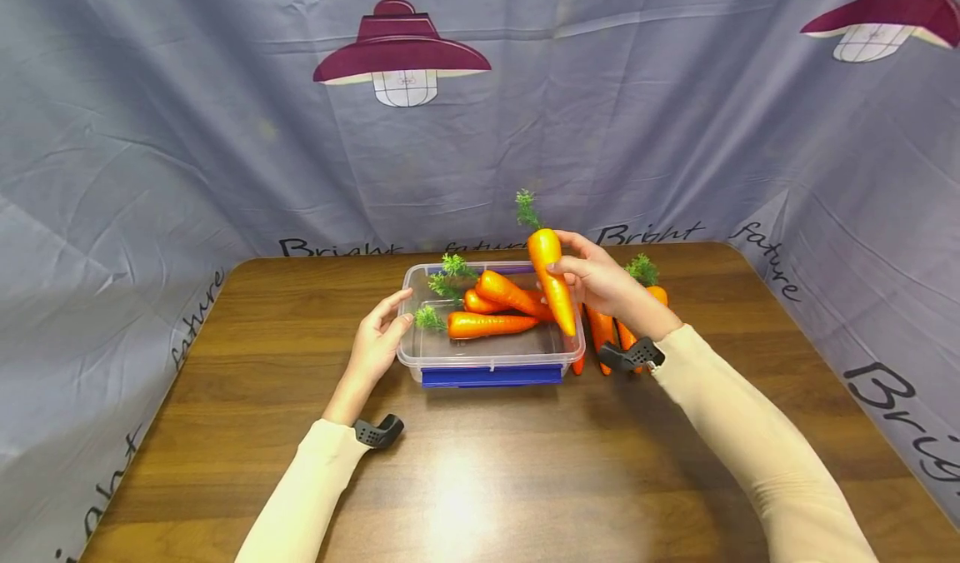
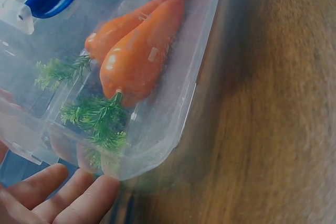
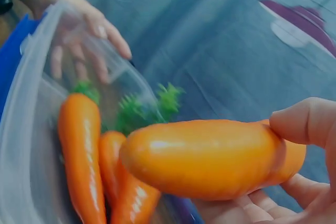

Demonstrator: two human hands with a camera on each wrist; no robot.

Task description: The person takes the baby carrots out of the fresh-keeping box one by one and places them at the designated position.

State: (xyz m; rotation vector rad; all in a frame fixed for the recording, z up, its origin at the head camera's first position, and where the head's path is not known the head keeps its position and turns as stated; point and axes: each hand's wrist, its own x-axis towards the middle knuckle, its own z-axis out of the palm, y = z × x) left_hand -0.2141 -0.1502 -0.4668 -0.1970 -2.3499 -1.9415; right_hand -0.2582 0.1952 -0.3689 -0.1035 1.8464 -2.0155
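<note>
A carrot point(image 1: 553, 284) with a green top is held in my right hand point(image 1: 600, 278), thumb on one side and fingers on the other, tilted above the right side of a clear plastic box point(image 1: 495, 361). Inside the box lie other carrots point(image 1: 491, 325), their leafy tops point(image 1: 450, 276) toward the left end. My left hand point(image 1: 378, 338) is at the box's left end; in the left wrist view its fingers point(image 2: 92, 198) lie loosely extended against the outer wall. The carrot's body point(image 3: 210, 158) fills the middle of the right wrist view.
More carrots point(image 1: 600, 330) lie on the wooden table point(image 1: 300, 313) just right of the box, partly hidden by my right arm. The box has blue side clips point(image 1: 491, 376). A grey printed curtain point(image 1: 600, 130) hangs behind the table's back edge.
</note>
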